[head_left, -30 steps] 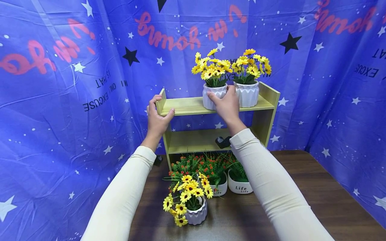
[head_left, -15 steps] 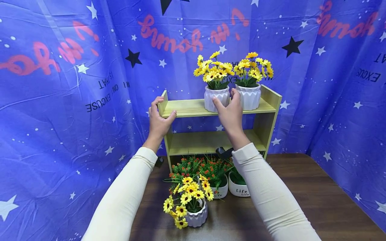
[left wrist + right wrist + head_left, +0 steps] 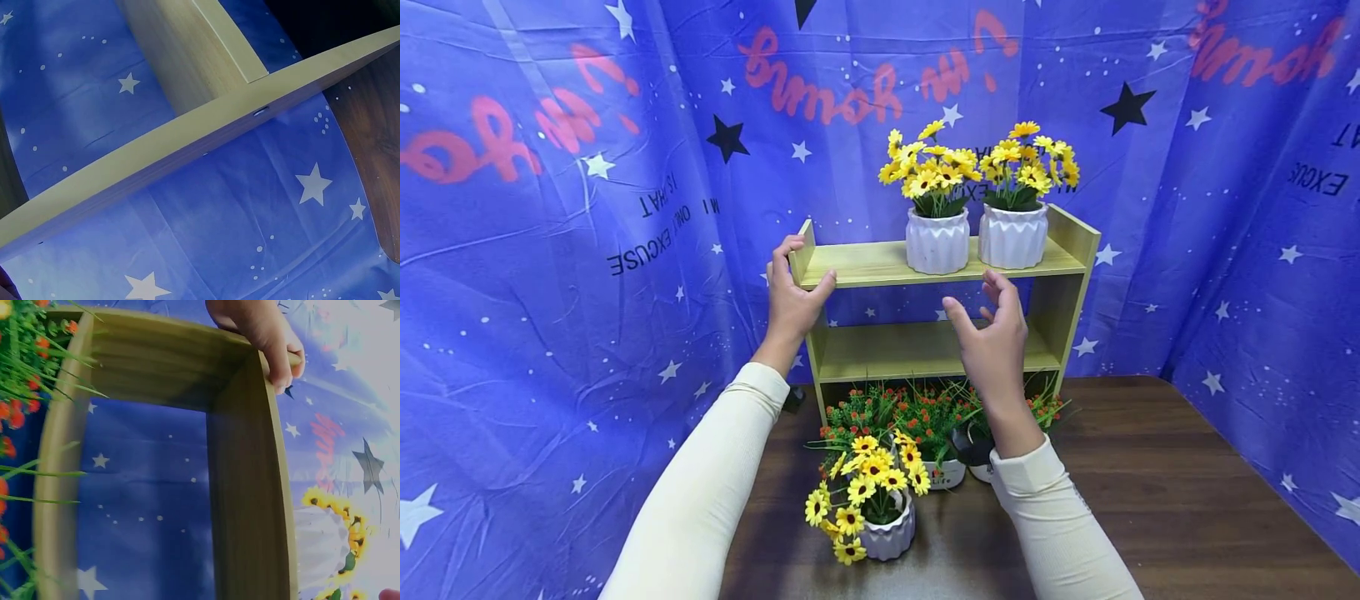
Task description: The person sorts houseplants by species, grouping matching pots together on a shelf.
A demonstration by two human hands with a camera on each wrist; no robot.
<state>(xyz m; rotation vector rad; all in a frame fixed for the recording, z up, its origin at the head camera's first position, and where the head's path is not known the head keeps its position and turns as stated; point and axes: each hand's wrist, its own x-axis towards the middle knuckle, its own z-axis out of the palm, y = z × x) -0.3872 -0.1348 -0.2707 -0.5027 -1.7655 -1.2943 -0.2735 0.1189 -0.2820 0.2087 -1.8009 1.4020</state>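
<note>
My left hand (image 3: 795,300) grips the top left corner of a light wooden shelf (image 3: 857,265), fingers round the side panel and thumb at the front edge. In the right wrist view that hand (image 3: 265,331) wraps the corner too. My right hand (image 3: 997,358) holds nothing, its fingers loosely bent and spread before the middle tier. Two white fluted pots of yellow daisies, a left pot (image 3: 937,242) and a right pot (image 3: 1013,237), stand upright side by side on the top board. A third daisy pot (image 3: 889,533) stands on the table. The left wrist view shows the shelf's side panel (image 3: 156,140).
Green plants with small red flowers (image 3: 925,417) in white pots line the foot of the shelf; my right forearm partly covers one. The dark wooden table (image 3: 1150,467) extends to the right. A blue star-patterned curtain (image 3: 850,183) hangs behind and at both sides.
My right hand has let go of the left daisy pot on the top board and drawn down and back toward me. The left hand keeps its grip on the shelf corner.
</note>
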